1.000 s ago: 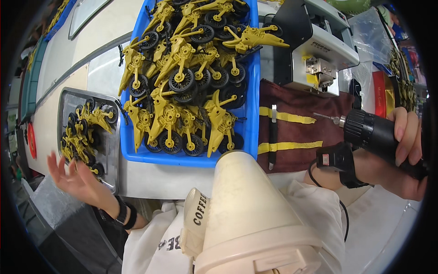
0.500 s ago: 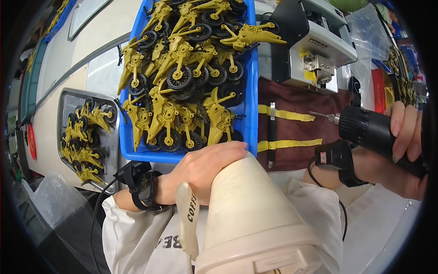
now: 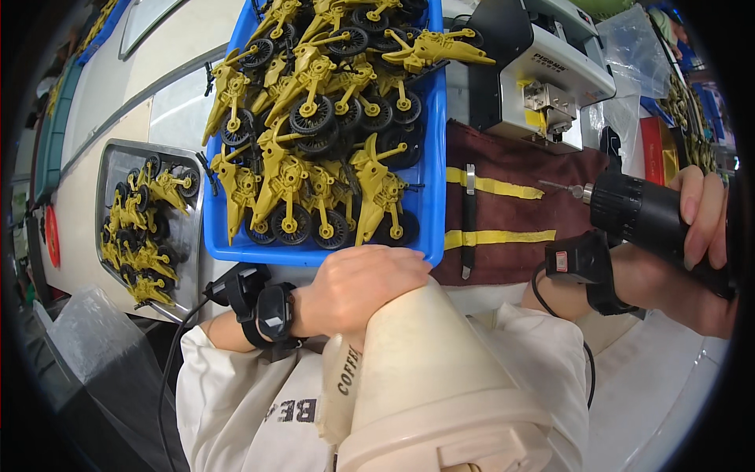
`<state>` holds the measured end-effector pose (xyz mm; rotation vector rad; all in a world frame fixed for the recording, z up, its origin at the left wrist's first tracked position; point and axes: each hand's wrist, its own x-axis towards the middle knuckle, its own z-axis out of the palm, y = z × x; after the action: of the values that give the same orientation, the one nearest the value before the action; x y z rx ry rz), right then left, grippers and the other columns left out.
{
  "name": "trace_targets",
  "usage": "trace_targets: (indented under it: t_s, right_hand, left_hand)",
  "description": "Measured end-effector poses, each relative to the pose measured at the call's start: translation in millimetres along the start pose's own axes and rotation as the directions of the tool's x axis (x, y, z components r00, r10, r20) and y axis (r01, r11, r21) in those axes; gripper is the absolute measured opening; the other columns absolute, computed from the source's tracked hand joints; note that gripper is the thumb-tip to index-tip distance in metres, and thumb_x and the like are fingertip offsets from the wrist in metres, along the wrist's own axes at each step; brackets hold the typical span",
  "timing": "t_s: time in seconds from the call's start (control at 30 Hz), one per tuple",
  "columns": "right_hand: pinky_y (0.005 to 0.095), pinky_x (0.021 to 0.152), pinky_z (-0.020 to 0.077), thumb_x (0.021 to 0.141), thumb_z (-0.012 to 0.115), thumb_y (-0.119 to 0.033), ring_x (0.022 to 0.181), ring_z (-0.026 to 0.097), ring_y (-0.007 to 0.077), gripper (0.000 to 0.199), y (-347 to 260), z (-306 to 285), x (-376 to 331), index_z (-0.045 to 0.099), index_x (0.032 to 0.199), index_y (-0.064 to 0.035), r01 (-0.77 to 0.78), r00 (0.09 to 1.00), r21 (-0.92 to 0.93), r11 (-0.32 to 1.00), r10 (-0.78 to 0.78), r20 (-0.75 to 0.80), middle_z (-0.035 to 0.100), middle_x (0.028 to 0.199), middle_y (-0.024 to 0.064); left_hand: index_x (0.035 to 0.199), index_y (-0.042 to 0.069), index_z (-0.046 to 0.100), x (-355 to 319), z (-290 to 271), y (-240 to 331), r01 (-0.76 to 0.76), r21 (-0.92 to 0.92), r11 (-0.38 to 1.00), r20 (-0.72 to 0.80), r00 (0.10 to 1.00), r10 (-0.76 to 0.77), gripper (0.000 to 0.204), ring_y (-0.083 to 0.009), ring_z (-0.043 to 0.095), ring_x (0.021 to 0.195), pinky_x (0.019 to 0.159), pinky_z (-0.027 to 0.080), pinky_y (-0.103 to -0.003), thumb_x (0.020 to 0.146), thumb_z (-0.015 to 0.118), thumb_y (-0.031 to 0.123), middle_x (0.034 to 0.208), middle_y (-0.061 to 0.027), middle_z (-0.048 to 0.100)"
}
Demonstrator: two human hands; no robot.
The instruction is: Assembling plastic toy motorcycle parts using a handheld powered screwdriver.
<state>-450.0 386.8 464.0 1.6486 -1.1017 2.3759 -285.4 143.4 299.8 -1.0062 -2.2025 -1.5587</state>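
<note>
My right hand grips a black electric screwdriver, its thin bit pointing left over a dark red cloth. My left hand lies by the near rim of a blue tray, fingers stretched to the right and close together. A cream tapered cup-shaped thing with a lid covers part of this hand; its thumb is hidden, and I cannot tell whether the two touch. Yellow toy motorcycles with black wheels are heaped in the tray.
On the left, a metal tray holds more small yellow and black pieces. A black and white machine stands at the back right. Yellow tape strips and a black strip lie on the cloth. Clear plastic hangs at the lower left.
My left hand has shifted slightly down and right, and its wrist has turned. The cream thing's narrow end sits a little lower. The screwdriver is still in my right hand, its tip slightly higher.
</note>
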Motion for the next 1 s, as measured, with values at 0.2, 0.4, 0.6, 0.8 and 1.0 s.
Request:
trace_targets:
  t_s: [0.2,0.4,0.6,0.8,1.0]
  right_hand:
    - [0.0423,0.054,0.0464,0.096,0.034,-0.057,0.049,0.051,0.0242,0.068,-16,-7,-3,0.038,0.132,0.0010,-0.110,0.975,-0.185,0.976,0.143,0.173,0.053,0.079,0.0126]
    - [0.0429,0.056,0.0466,0.096,0.036,-0.058,0.051,0.049,0.0232,0.070,-13,-17,-10,0.038,0.135,0.0003,-0.073,0.984,-0.141,0.987,0.094,0.152,0.050,0.078,0.0102]
    - [0.0421,0.055,0.0467,0.096,0.036,-0.057,0.051,0.050,0.0232,0.073,-9,-16,-12,0.035,0.136,0.0031,-0.020,0.990,-0.035,0.999,0.025,0.137,0.050,0.077,0.0110]
    - [0.0253,0.065,0.0369,0.072,0.064,-0.030,0.052,0.043,0.0076,0.027,-13,28,-18,0.050,0.085,-0.0105,-0.139,0.945,-0.211,0.968,0.065,-0.321,0.046,0.067,-0.0017]
    - [0.0272,0.065,0.0381,0.077,0.063,-0.032,0.054,0.044,0.0100,0.046,-14,28,-17,0.046,0.107,-0.0009,-0.171,0.942,-0.229,0.958,0.090,-0.324,0.045,0.069,0.0006]
  left_hand:
    - [0.100,-0.005,0.060,8,2,-19,-0.096,0.071,0.993,-0.097,0.990,0.102,0.046,-0.0343,0.067,0.085,0.072,0.056,-0.038,0.067,0.076,0.023,0.097,-0.0195,0.066]
    - [0.098,-0.005,0.060,28,-7,-32,-0.096,0.079,0.992,-0.134,0.985,0.106,0.043,-0.0339,0.067,0.087,0.073,0.056,-0.038,0.067,0.076,0.021,0.096,-0.0192,0.066]
    - [0.097,-0.005,0.061,28,-6,-30,-0.158,0.112,0.981,-0.050,0.985,0.165,0.044,-0.0345,0.067,0.086,0.074,0.056,-0.039,0.066,0.076,0.022,0.095,-0.0196,0.066]
    - [0.102,-0.004,0.059,36,-9,-30,-0.083,0.062,0.995,-0.117,0.989,0.090,0.050,-0.0354,0.067,0.084,0.072,0.056,-0.041,0.064,0.077,0.021,0.097,-0.0206,0.066]
    - [0.108,-0.002,0.056,44,-17,-19,0.090,0.022,0.996,-0.055,0.994,-0.089,0.054,-0.0340,0.067,0.089,0.073,0.057,-0.039,0.064,0.077,0.020,0.103,-0.0197,0.065]
